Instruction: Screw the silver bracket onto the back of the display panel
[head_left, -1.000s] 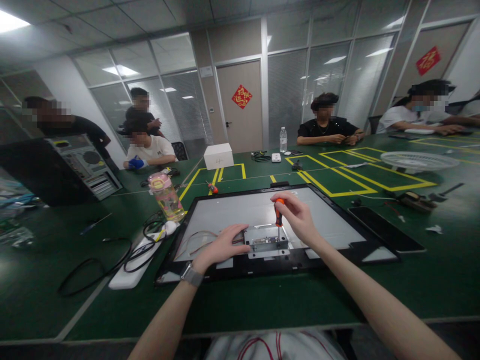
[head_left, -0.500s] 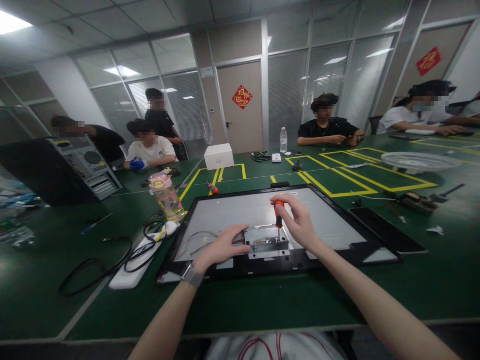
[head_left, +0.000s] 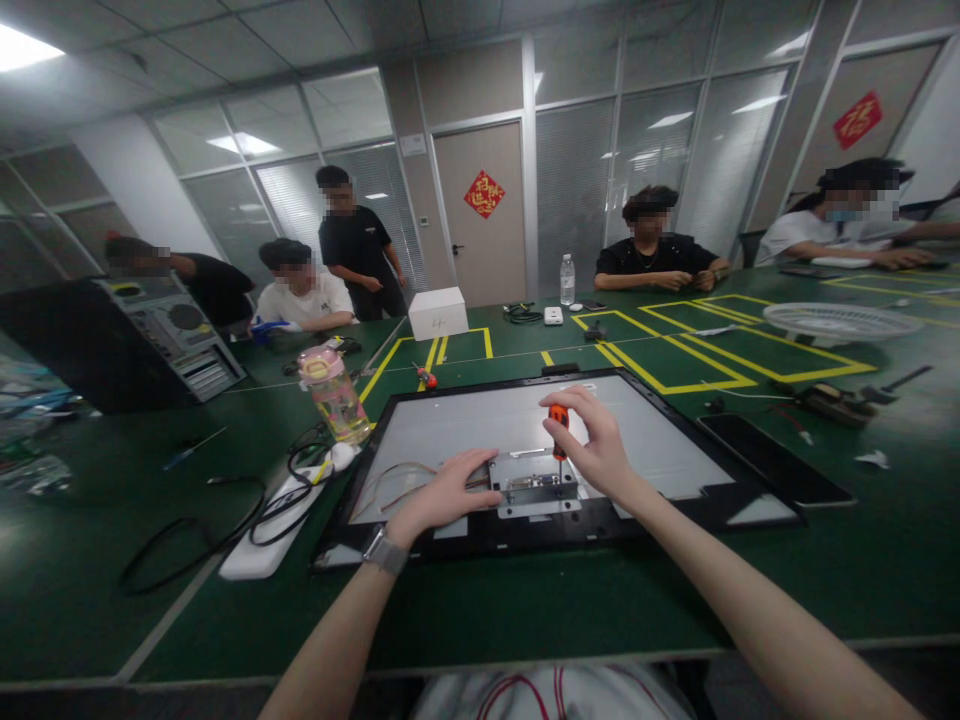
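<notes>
My right hand (head_left: pixel 596 440) pinches the orange and black handle of a screwdriver (head_left: pixel 559 418), which stands nearly upright. The screwdriver's shaft points down at the right part of a silver metal bracket (head_left: pixel 536 497). My left hand (head_left: pixel 452 488), with a watch (head_left: pixel 385 550) on the wrist, lies with fingers stretched and thumb apart. Its thumb and fingertips touch the bracket's left edge. Beneath the bracket is a large flat display panel (head_left: pixel 457 420) with a black frame, lying face or back up, I cannot tell. Thin wires (head_left: pixel 394 470) run out to the left of the bracket.
Left of the panel are a white power strip (head_left: pixel 262 545), black cables and a pink-lidded bottle (head_left: pixel 330 390). A second screwdriver (head_left: pixel 426 377) and a white box (head_left: pixel 439 313) lie beyond. A dark phone-like slab (head_left: pixel 772 460) sits right. Several people are around the table.
My right hand's fingers have shifted slightly around the screwdriver handle, which has turned a little. My left hand stays put. A standing person at the back left has moved right.
</notes>
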